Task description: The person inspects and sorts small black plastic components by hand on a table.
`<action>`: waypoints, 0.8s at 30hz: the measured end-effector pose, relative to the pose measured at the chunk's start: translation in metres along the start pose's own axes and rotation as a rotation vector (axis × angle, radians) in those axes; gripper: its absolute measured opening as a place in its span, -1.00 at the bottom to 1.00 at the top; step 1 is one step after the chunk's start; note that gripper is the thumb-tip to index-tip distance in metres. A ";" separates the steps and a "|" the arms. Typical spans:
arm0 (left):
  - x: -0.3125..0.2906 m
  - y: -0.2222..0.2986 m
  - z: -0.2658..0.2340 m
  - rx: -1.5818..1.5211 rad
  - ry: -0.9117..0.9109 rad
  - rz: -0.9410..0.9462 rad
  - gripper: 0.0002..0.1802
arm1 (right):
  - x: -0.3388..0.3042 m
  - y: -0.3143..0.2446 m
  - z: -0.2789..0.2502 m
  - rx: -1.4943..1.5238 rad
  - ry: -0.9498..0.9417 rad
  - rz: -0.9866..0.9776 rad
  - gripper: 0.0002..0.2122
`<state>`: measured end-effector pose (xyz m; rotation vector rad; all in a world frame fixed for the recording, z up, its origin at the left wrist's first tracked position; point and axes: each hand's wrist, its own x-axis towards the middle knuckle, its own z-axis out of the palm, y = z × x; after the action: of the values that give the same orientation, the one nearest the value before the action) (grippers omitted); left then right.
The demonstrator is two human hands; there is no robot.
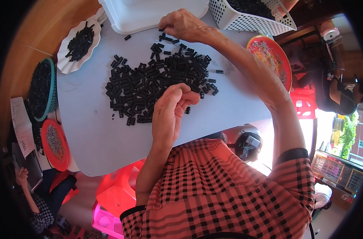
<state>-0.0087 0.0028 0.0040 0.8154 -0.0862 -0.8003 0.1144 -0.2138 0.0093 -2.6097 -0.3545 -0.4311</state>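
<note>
A wide pile of small black plastic blocks (137,85), some with holes in them, covers the middle of the table. Over the pile's near edge is my left hand (169,113), its fingers curled in towards the thumb; whatever lies inside them is hidden. My right hand (183,26) reaches across to the far side, beside the white tray. Its thumb and fingers pinch together at a small black plastic block (161,30), close to a few loose ones.
Around the grey table (86,139) are a white tray (149,26), a white perforated basket (237,20), a red plate (285,65) of small bits, and a scalloped white dish (74,65) of black sticks. A teal-rimmed basket (53,93) and red dish (60,161) stand left. Other people sit nearby.
</note>
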 end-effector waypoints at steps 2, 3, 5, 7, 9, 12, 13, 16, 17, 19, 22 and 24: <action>0.000 0.000 0.000 0.007 0.001 0.003 -0.73 | -0.001 -0.001 -0.003 0.003 -0.038 0.017 -0.81; 0.000 0.000 0.000 0.007 0.015 0.004 -0.73 | -0.002 -0.002 -0.004 0.005 -0.080 0.034 -0.80; 0.000 0.000 0.000 0.011 0.028 0.006 -0.73 | -0.005 -0.007 -0.003 -0.036 -0.092 0.053 -0.80; 0.000 0.001 0.003 0.049 0.035 0.030 -0.73 | -0.007 -0.007 -0.003 -0.083 -0.099 0.076 -0.79; 0.000 0.002 0.005 0.064 0.035 0.037 -0.73 | -0.007 -0.004 0.002 -0.178 -0.092 0.039 -0.80; 0.001 0.003 0.005 0.084 0.033 0.056 -0.73 | -0.006 -0.006 0.003 -0.227 -0.106 0.046 -0.83; 0.002 0.003 0.004 0.086 0.024 0.067 -0.73 | -0.008 -0.006 0.002 -0.228 -0.103 0.049 -0.83; 0.002 0.007 0.005 0.099 0.050 0.099 -0.75 | -0.012 -0.010 -0.005 -0.182 -0.113 0.066 -0.85; 0.002 0.008 0.005 0.101 0.052 0.099 -0.75 | -0.017 -0.013 -0.007 -0.091 -0.054 0.063 -0.85; -0.001 0.012 0.002 0.225 0.090 0.188 -0.76 | -0.024 -0.031 -0.013 0.085 0.026 0.039 -0.84; -0.003 0.024 0.002 0.592 0.138 0.420 -0.79 | -0.043 -0.057 -0.023 0.354 -0.009 0.105 -0.83; -0.003 0.030 0.000 0.643 0.182 0.479 -0.79 | -0.052 -0.071 -0.026 0.443 -0.028 0.145 -0.83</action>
<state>0.0071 0.0178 0.0252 1.4038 -0.3758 -0.2289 0.0373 -0.1743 0.0411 -2.1921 -0.2350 -0.2341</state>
